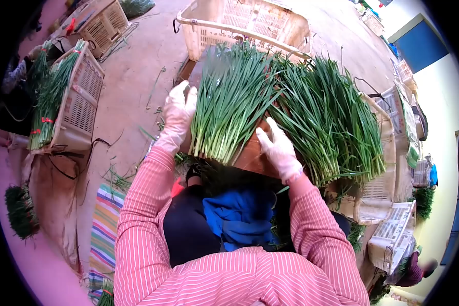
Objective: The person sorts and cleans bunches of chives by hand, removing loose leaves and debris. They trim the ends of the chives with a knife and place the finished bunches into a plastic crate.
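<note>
A spread layer of garlic chives (234,102) lies on a brown board (256,157) before me, pale stems toward my body and green leaves pointing away. At its left edge is my left hand (178,115) in a whitish glove, thumb apart from the fingers. My right hand (279,152), gloved too, is by the lower right side of this layer, fingers stretched forward over the board. Neither hand has chives wrapped in it. A second, thicker heap of chives (331,122) rests to the right, its leaves touching the first layer.
An off-white plastic crate (245,31) stands just beyond the board. On the left, another crate (81,102) bears chive bundles (43,122) tied with red bands. More crates (392,232) line the right side, where another person (412,273) is partly visible. Stray leaves litter the floor.
</note>
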### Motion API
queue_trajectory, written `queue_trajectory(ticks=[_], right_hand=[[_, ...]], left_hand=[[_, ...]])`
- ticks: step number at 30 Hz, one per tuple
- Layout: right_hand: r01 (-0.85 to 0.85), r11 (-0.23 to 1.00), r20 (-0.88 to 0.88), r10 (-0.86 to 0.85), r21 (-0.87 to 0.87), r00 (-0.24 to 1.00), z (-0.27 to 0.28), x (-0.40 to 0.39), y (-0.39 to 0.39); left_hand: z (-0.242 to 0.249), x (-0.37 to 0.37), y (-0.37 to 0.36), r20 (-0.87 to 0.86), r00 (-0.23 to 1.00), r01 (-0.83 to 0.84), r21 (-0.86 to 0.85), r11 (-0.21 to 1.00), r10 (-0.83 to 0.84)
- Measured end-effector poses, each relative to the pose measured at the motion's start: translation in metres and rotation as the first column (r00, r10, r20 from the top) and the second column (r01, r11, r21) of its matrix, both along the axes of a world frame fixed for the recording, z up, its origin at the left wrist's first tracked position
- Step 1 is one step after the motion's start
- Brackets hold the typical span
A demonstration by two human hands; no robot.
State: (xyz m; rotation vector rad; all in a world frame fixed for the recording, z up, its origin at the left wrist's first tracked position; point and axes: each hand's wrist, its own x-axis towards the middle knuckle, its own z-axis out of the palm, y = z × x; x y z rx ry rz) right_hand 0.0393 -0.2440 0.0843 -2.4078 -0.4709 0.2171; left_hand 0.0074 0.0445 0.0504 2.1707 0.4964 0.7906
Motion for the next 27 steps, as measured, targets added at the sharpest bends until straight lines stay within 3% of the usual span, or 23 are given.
queue_trajectory(ticks=[1, 3, 5, 6, 8, 10, 14, 15, 17, 19, 21, 22, 23, 25, 26, 27], right_hand=[[0.055, 0.997, -0.183, -0.065, -0.057, 0.981, 0.013, 0.009, 0.013], [0.077, 0.982, -0.118, -0.098, -0.175, 0.988, -0.007, 0.031, 0.030], [0.048, 0.991, -0.288, -0.083, -0.129, 0.954, 0.004, 0.036, 0.055], [0.032, 0.993, -0.195, -0.053, -0.110, 0.979, -0.012, 0.036, 0.072], [-0.043, 0.996, -0.072, 0.037, -0.076, 0.997, -0.032, 0.040, 0.097], [-0.132, 0.991, -0.079, 0.130, -0.024, 0.988, -0.030, 0.047, 0.104], [-0.164, 0.984, 0.255, 0.176, -0.069, 0.951, -0.017, 0.052, 0.076], [-0.136, 0.974, 0.107, 0.156, -0.179, 0.982, 0.007, 0.044, 0.064], [-0.181, 0.967, 0.372, 0.237, -0.179, 0.898, 0.004, 0.025, 0.025], [-0.198, 0.933, 0.523, 0.334, -0.299, 0.784, -0.023, -0.024, -0.015], [-0.369, 0.874, 0.335, 0.466, -0.315, 0.819, -0.012, -0.091, -0.051], [-0.457, 0.828, 0.286, 0.546, -0.323, 0.787, -0.009, -0.116, -0.069], [-0.573, 0.741, 0.084, 0.634, -0.349, 0.769, -0.001, -0.132, -0.084], [-0.410, 0.907, 0.199, 0.421, -0.095, 0.885, 0.021, -0.136, -0.104], [-0.297, 0.949, 0.409, 0.314, -0.106, 0.857, 0.042, -0.128, -0.112], [-0.206, 0.979, 0.461, 0.182, 0.002, 0.868, 0.052, -0.119, -0.122]], left_hand=[[-0.006, -0.005, -0.006, -0.148, 0.988, -0.023, 0.077, 0.997, 0.034], [-0.009, -0.011, -0.028, -0.421, 0.907, 0.014, -0.055, 0.998, -0.036], [-0.047, 0.000, -0.045, -0.431, 0.902, 0.030, 0.125, 0.992, 0.027], [-0.063, 0.003, -0.053, -0.349, 0.937, 0.046, 0.176, 0.983, 0.019], [-0.052, 0.004, -0.063, -0.295, 0.952, 0.109, 0.080, 0.991, -0.081], [-0.048, 0.003, -0.064, -0.256, 0.962, 0.109, 0.039, 0.993, -0.096], [-0.050, 0.001, -0.060, -0.242, 0.967, 0.097, 0.044, 0.994, -0.084], [-0.049, 0.001, -0.059, -0.236, 0.967, 0.106, 0.028, 0.994, -0.096], [-0.033, -0.002, -0.057, -0.260, 0.957, 0.126, -0.026, 0.992, -0.128], [-0.036, -0.002, -0.050, -0.207, 0.964, 0.153, -0.084, 0.985, -0.168], [-0.035, -0.005, -0.042, -0.159, 0.978, 0.130, -0.044, 0.991, -0.135], [-0.031, -0.008, -0.037, -0.151, 0.983, 0.128, 0.125, 0.984, -0.109], [-0.020, -0.016, -0.040, -0.142, 0.988, 0.098, 0.244, 0.965, -0.064], [0.006, -0.027, -0.051, -0.192, 0.979, 0.118, 0.274, 0.955, -0.066], [-0.001, -0.028, -0.051, -0.060, 0.981, 0.192, 0.243, 0.951, -0.183], [0.013, -0.034, -0.064, -0.026, 0.963, 0.266, 0.217, 0.939, -0.267]])
